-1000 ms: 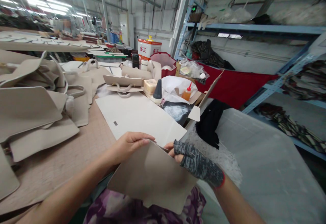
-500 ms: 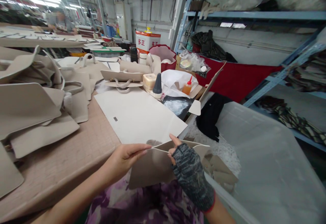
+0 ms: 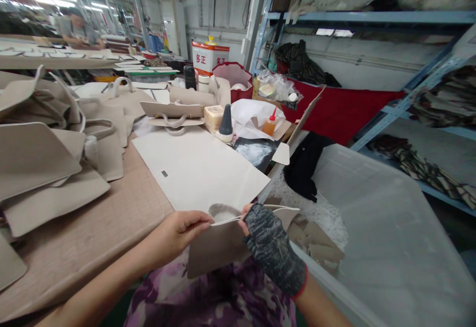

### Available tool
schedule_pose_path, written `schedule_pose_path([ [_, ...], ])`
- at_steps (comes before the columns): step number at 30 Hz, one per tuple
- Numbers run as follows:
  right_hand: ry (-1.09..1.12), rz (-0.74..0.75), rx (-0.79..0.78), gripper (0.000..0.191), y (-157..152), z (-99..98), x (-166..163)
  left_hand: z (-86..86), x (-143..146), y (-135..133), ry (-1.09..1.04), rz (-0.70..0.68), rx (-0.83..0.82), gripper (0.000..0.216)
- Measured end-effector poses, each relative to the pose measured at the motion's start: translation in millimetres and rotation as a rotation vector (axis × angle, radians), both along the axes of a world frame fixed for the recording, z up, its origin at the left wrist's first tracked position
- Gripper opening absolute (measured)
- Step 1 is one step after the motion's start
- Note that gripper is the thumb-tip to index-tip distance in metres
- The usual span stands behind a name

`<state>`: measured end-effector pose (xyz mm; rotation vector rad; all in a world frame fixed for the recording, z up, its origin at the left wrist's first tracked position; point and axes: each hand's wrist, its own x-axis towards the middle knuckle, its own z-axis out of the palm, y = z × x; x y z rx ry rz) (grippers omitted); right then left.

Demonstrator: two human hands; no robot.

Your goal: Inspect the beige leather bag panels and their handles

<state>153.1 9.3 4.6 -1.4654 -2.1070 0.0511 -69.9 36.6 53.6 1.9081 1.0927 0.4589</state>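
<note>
Both my hands hold a beige leather panel (image 3: 217, 250) over my lap, just off the table's near edge. My bare left hand (image 3: 182, 233) pinches its upper left edge. My right hand (image 3: 266, 245), in a dark grey fingerless glove, grips the top edge beside it, thumb near the left fingers. The panel's top is spread apart there, showing an opening with a pale inner side. A large cream sheet (image 3: 197, 168) lies flat on the table right behind the panel.
Beige bag pieces (image 3: 40, 158) pile up at the left of the brown table (image 3: 85, 233). A black-capped bottle (image 3: 225, 126), an orange glue bottle (image 3: 270, 125) and a red-white tin (image 3: 209, 58) stand farther back. A translucent bin (image 3: 372, 238) with scraps sits at right, before blue shelving (image 3: 372, 17).
The panel has dropped from upright to lower over my lap, and my hands have parted its top edge. My view shifted slightly right, revealing scraps in the bin.
</note>
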Motion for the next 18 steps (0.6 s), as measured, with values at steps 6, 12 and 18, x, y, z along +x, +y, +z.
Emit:
schedule_pose_path([
  [6, -0.04, 0.051, -0.042, 0.025, -6, 6.9, -6, 11.0, 22, -6, 0.425, -0.123, 0.329, 0.022],
  [12, -0.022, 0.1, 0.016, 0.028, -15, 20.8, 6, 8.2, 27, -4, 0.528, -0.246, 0.321, 0.028],
  [18, -0.11, 0.128, 0.007, 0.023, -11, 2.0, 51, -4.7, -1, 4, 0.328, -0.276, 0.084, 0.035],
])
